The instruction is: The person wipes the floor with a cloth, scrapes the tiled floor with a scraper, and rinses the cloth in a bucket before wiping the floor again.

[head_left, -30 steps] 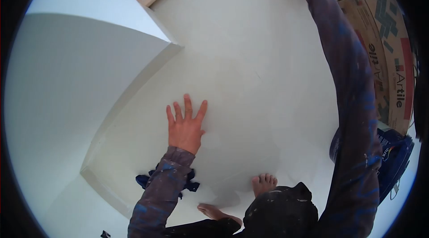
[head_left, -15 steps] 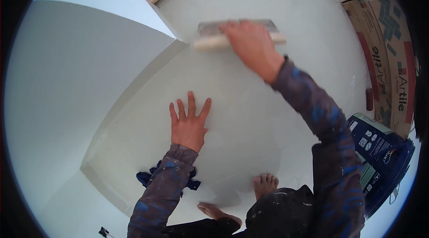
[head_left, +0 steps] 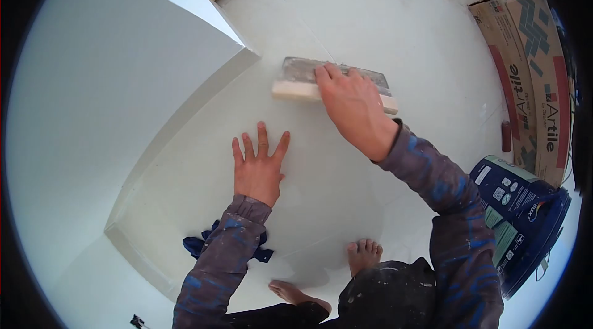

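Note:
My right hand (head_left: 358, 107) grips a sponge float (head_left: 298, 82) with a worn grey backing plate and a thick cream pad. The pad side rests against the pale tiled floor (head_left: 333, 168), ahead and right of my other hand. Its handle is hidden beneath my fingers. My left hand (head_left: 257, 171) lies flat on the floor, fingers spread, holding nothing. Partly covered by the left sleeve, a crumpled dark blue cloth (head_left: 195, 245) lies on the floor.
A white wall with a grey baseboard (head_left: 185, 110) runs along the left, ending at a corner. On the right stand cardboard tile boxes (head_left: 546, 94), a dark blue paint bucket (head_left: 516, 205) and a small dark red cylinder (head_left: 506, 136). My bare feet (head_left: 363, 256) are below.
My right hand has drawn the float back toward me and slightly right. The left hand stays in place on the floor.

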{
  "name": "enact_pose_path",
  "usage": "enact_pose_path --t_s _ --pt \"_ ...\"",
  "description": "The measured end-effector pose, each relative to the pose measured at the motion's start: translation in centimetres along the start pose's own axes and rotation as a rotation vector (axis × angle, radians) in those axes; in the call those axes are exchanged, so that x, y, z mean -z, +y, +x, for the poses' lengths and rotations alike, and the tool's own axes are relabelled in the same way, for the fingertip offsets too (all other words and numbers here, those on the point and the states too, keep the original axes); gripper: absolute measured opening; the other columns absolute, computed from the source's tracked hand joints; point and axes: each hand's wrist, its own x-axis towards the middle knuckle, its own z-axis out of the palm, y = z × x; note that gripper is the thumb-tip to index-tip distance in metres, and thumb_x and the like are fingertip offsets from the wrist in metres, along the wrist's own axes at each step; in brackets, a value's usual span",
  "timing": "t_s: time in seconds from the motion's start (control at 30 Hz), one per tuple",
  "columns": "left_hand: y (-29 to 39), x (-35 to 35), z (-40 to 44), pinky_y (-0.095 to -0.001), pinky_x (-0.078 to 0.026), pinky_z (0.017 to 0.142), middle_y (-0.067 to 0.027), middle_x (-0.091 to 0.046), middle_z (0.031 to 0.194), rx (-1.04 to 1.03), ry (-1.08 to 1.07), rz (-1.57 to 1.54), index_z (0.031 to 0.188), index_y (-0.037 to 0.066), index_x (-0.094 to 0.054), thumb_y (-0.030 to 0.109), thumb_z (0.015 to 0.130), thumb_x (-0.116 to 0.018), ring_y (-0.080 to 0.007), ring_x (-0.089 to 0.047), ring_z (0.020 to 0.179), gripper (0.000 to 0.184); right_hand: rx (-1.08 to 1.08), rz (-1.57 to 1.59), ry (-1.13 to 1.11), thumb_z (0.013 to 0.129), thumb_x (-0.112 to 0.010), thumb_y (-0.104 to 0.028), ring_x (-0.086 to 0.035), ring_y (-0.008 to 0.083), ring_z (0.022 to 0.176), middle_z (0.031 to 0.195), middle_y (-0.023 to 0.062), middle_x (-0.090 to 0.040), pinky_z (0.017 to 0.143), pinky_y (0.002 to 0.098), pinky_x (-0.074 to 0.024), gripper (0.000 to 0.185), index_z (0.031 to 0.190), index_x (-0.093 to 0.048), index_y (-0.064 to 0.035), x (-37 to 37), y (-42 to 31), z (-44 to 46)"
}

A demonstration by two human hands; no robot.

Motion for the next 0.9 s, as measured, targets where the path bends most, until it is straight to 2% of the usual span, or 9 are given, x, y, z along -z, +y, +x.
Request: enact_pose_path --t_s 0.27,0.4,0.47,0.5,0.6,0.67,0.8,0.87,0.9 --pt "0.0 0.0 -0.2 -0.062 -0.025 0.124 -0.0218 -0.026 0.17 -0.007 -0.008 0.025 0.165 0.031 -0.033 0.033 0.082 -0.088 -0.0466 -0.042 0.146 0.099 -0.156 0.017 0.095 0.088 -0.057 0.0 -0.071 0.047 0.085 0.09 0.0235 -0.071 0.07 0.0549 -0.0576 0.02 0.107 -0.061 -0.0002 2.9 6.9 9.0" --pt "0.0 -0.5 -0.3 -0.0623 -0.026 0.124 -0.0217 -0.027 0.17 -0.005 0.013 0.001 0.164 0.031 -0.034 0.033 0.082 -0.089 -0.0469 -0.041 0.146 0.099 -0.156 0.114 0.143 0.087 -0.061 0.0 -0.071 0.0437 0.083 0.093 0.0219 -0.073 0.068 0.0529 -0.0582 0.025 0.112 -0.064 0.0003 4.5 6.2 4.2" --pt "-0.2 -0.4 -0.2 -0.064 -0.023 0.125 -0.0223 -0.031 0.169 -0.006 0.018 -0.026 0.164 0.032 -0.034 0.031 0.081 -0.089 -0.0496 -0.044 0.145 0.099 -0.077 0.211 0.287 0.087 -0.057 0.001 -0.069 0.0456 0.089 0.097 0.0216 -0.073 0.073 0.0557 -0.056 0.039 0.126 -0.06 -0.0013 4.1 6.3 1.3" --pt "-0.3 -0.4 -0.2 -0.064 -0.023 0.125 -0.0223 -0.031 0.169 -0.001 0.016 -0.027 0.164 0.032 -0.034 0.031 0.081 -0.089 -0.0496 -0.044 0.145 0.099 -0.072 0.214 0.285 0.087 -0.057 0.001 -0.069 0.0456 0.089 0.097 0.0216 -0.073 0.073 0.0557 -0.056 0.039 0.126 -0.06 -0.0013 4.4 5.9 -0.1" --pt "-0.3 -0.4 -0.2 -0.0644 -0.023 0.124 -0.022 -0.032 0.169 -0.008 0.037 -0.034 0.163 0.032 -0.036 0.031 0.081 -0.089 -0.05 -0.044 0.144 0.098 -0.136 0.328 0.219 0.086 -0.055 0.002 -0.069 0.0436 0.094 0.101 0.0205 -0.072 0.078 0.0556 -0.0561 0.047 0.133 -0.058 -0.0019 5.7 3.7 -5.0" --pt "-0.3 -0.5 -0.3 -0.0629 -0.023 0.125 -0.0219 -0.034 0.168 -0.007 0.044 -0.046 0.163 0.032 -0.037 0.032 0.081 -0.089 -0.0496 -0.045 0.144 0.097 -0.144 0.498 0.041 0.081 -0.057 0.005 -0.067 0.0481 0.099 0.113 0.0251 -0.071 0.086 0.0543 -0.0548 0.061 0.142 -0.055 -0.0064 6.0 1.6 -8.2" --pt "-1.5 -1.2 -0.5 -0.06 -0.028 0.123 -0.0211 -0.035 0.167 -0.038 0.079 -0.053 0.16 0.028 -0.04 0.031 0.08 -0.089 -0.0456 -0.046 0.144 0.094 -0.122 0.564 -0.19 0.081 -0.059 0.006 -0.068 0.0482 0.098 0.117 0.0253 -0.07 0.086 0.0537 -0.056 0.062 0.142 -0.054 -0.0042 6.7 -2.9 -12.2" --pt "-2.9 -1.6 -1.0 -0.0573 -0.027 0.125 -0.0164 -0.039 0.167 -0.098 0.137 -0.156 0.161 0.025 -0.041 0.029 0.085 -0.085 -0.0387 -0.05 0.142 0.087 -0.023 0.531 -0.195 0.086 -0.057 0.002 -0.07 0.0452 0.086 0.113 0.022 -0.071 0.073 0.0545 -0.0572 0.055 0.141 -0.05 0.0003 6.1 -4.4 -13.5" --pt "-3.8 -1.5 -1.2 -0.0573 -0.027 0.125 -0.0164 -0.039 0.167 -0.086 0.146 -0.156 0.161 0.025 -0.041 0.029 0.085 -0.085 -0.0387 -0.05 0.142 0.087 -0.01 0.527 -0.191 0.086 -0.057 0.002 -0.07 0.0452 0.086 0.113 0.022 -0.071 0.073 0.0545 -0.0572 0.055 0.141 -0.05 0.0003 6.1 -4.9 -14.1"
